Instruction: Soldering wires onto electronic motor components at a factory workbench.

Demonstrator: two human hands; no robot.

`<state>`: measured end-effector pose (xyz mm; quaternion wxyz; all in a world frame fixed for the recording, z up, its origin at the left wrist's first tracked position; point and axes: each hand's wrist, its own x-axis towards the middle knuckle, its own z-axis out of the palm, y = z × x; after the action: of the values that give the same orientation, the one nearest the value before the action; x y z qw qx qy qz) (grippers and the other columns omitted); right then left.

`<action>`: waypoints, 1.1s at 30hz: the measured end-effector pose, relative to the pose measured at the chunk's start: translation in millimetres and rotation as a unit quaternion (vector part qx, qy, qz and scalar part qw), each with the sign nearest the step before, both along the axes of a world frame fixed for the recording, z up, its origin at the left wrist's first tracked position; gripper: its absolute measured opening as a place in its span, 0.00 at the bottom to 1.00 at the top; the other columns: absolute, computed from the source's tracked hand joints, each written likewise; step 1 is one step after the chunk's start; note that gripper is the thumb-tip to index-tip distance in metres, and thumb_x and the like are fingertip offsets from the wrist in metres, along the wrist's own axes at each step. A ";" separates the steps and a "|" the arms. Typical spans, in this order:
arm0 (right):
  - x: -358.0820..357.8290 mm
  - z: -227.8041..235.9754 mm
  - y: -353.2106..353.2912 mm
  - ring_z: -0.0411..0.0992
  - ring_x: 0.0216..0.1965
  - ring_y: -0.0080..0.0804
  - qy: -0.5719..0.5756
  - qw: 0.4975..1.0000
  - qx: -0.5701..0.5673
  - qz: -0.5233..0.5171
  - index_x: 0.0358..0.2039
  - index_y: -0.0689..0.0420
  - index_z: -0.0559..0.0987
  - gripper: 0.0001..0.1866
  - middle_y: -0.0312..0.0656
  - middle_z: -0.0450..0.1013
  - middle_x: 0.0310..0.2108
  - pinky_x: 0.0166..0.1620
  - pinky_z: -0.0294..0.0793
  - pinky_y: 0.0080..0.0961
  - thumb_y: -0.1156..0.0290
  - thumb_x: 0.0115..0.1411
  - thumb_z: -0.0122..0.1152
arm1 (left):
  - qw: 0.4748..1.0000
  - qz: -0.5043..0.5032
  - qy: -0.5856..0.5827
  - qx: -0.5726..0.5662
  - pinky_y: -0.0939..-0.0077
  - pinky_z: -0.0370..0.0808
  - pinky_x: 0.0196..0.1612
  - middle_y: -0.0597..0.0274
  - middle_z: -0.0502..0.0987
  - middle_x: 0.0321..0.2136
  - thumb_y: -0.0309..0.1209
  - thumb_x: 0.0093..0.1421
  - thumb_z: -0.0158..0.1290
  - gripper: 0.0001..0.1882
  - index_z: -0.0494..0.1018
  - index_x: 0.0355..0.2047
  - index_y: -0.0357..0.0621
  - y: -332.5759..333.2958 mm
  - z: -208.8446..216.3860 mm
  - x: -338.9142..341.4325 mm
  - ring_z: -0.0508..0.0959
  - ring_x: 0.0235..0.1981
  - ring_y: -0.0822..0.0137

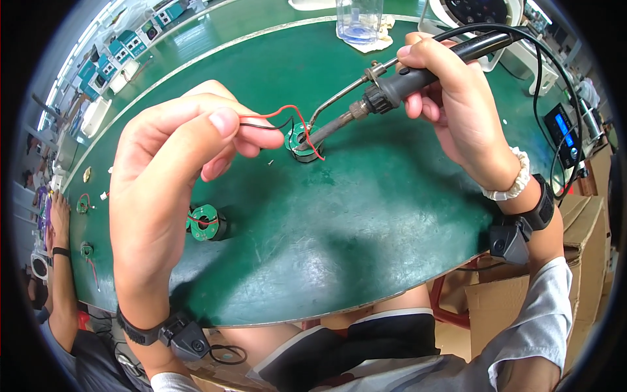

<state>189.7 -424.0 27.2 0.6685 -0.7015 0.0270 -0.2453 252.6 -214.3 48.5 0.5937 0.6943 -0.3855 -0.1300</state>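
My right hand is closed round the dark handle of a soldering iron, which has a thin metal feed tube clamped along it. Its tip reaches a small round green circuit board on a dark ring-shaped part. Between thumb and fingers, my left hand pinches a red wire and a black wire beside that board. The red wire arches over the board, its end hanging past the near side. A second green ring board with a red wire lies nearer me, by my left wrist.
A clear plastic cup stands at the far side on a yellowish cloth. At right is a control box with a blue display, a cable looping by it. Cardboard boxes are lower right. Another person's arm rests at the left edge, near more small boards.
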 end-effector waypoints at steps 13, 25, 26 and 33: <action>1.0 -0.8 0.1 0.58 0.10 0.12 0.001 1.000 0.001 -0.002 0.14 0.54 0.65 0.11 0.31 0.62 0.12 0.14 0.51 0.08 0.66 0.51 0.48 | 1.000 0.003 -0.004 -0.003 0.87 0.52 0.22 0.68 0.61 0.19 0.32 0.53 0.42 0.13 0.71 0.22 0.35 0.0 0.0 1.1 0.57 0.19 0.79; 1.0 19.1 -26.3 0.57 0.10 0.13 -0.077 0.993 0.067 -0.064 0.19 0.58 0.71 0.08 0.34 0.64 0.11 0.15 0.53 0.09 0.67 0.49 0.50 | 0.995 0.012 -0.095 0.002 0.87 0.54 0.22 0.65 0.63 0.18 0.30 0.51 0.43 0.11 0.70 0.20 0.34 7.4 14.8 -11.7 0.58 0.18 0.79; 0.9 21.2 -27.3 0.59 0.10 0.14 -0.089 0.993 0.057 -0.043 0.17 0.59 0.71 0.09 0.36 0.65 0.10 0.14 0.54 0.10 0.68 0.47 0.51 | 0.992 0.007 -0.126 0.008 0.86 0.54 0.22 0.65 0.64 0.17 0.30 0.50 0.43 0.11 0.70 0.20 0.34 8.4 19.2 -19.4 0.59 0.18 0.79; 13.1 11.4 -47.3 0.57 0.09 0.14 -0.071 0.991 0.106 -0.048 0.17 0.58 0.70 0.08 0.36 0.65 0.10 0.13 0.53 0.10 0.68 0.48 0.51 | 0.984 -0.093 -0.135 0.065 0.81 0.58 0.18 0.64 0.69 0.16 0.24 0.41 0.49 0.04 0.74 0.17 0.39 26.4 32.7 -115.5 0.65 0.16 0.72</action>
<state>202.8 -471.3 38.6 0.7267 -0.6057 0.0392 -0.3218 137.1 -187.9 81.2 0.4749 0.7040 -0.5155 -0.1147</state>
